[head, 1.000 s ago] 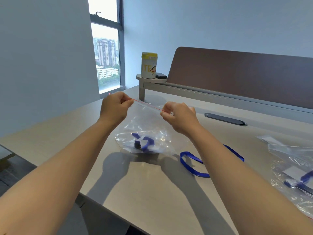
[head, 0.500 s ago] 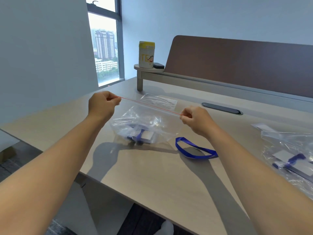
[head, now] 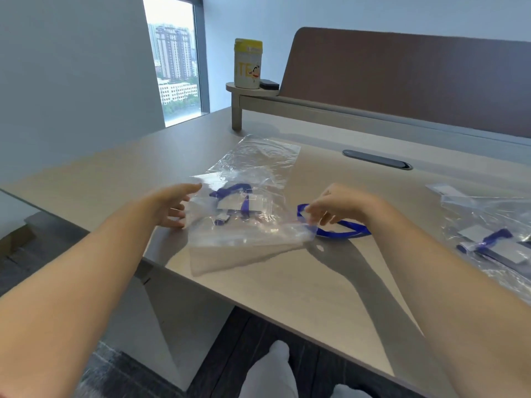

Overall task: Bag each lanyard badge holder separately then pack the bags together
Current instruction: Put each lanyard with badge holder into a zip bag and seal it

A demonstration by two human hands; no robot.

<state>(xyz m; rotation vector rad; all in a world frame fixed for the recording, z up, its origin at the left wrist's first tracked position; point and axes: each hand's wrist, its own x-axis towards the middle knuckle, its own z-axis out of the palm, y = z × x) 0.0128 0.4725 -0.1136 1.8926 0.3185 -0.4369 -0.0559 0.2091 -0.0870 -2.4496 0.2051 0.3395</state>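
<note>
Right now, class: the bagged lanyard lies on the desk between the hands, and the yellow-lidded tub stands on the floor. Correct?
Not quite. The head view shows the tub standing on a small raised shelf at the desk's far side, not on the floor. The rest holds.
</note>
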